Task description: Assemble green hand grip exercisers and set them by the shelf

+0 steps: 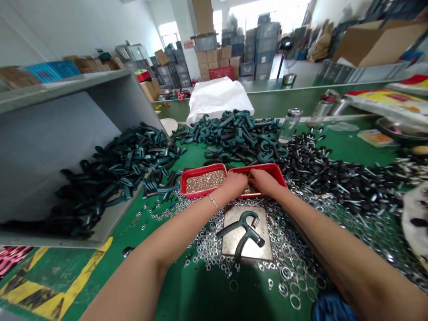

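Note:
My left hand [236,183] and my right hand [262,179] meet over the right red tray [279,171], which holds small metal parts. The fingers of both hands are bent and drawn together; whatever is between them is hidden. Beside it, the left red tray [183,185] is full of tiny brass-coloured parts [205,180]. Just in front of my hands, a green and black hand grip strengthener [246,229] lies on a square metal plate [230,247], with a small coil spring [255,221] at its curved end.
Green handles [234,133] are heaped behind the trays, more [117,169] in a grey bin [110,227] at left. Black knobs with metal screws [334,178] pile up at right. Metal rings [287,263] surround the plate. A glass jar [290,125] stands behind.

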{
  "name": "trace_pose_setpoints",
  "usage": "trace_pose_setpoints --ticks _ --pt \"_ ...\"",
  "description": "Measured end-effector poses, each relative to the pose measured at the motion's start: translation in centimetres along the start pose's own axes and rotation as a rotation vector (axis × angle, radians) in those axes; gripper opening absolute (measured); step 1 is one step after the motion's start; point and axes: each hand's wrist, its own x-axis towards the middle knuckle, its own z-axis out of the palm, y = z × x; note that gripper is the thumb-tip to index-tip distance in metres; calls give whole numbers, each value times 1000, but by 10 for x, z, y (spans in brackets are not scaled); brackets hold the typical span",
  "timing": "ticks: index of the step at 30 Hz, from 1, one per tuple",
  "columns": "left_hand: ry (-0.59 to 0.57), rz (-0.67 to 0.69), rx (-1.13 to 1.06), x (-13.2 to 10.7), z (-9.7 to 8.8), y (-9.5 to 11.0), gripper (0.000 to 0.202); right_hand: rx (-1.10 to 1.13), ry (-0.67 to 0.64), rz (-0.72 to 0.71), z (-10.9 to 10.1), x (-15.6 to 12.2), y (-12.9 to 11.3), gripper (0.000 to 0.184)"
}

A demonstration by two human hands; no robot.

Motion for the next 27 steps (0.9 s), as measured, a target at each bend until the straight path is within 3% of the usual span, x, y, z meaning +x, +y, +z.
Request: trace_pose_setpoints --ticks 6,8,11,14,17,19,21,27 --pt "157 -88 -34 -8 -11 5 26 137 178 -80 -16 -4 -2 13" --pt "246 -118 -134 -26 -19 11 22 171 263 -60 -28 -20 0 18" --pt "333 -135 -521 -72 -22 27 9 371 359 34 -39 -64 5 23" --pt "270 -155 -811 -118 -12 43 5 685 219 62 -30 -113 4 24" --pt "254 -198 -849 -139 6 55 10 828 -31 -12 -8 -144 -3 19" --pt "274 -242 -788 -140 15 60 12 787 -84 -13 4 -151 -9 18" --pt "285 -272 -702 -136 21 63 13 662 -58 9 9 -150 -14 20" --pt "290 -265 -615 -133 21 66 13 276 -73 15 2 -139 -20 21"
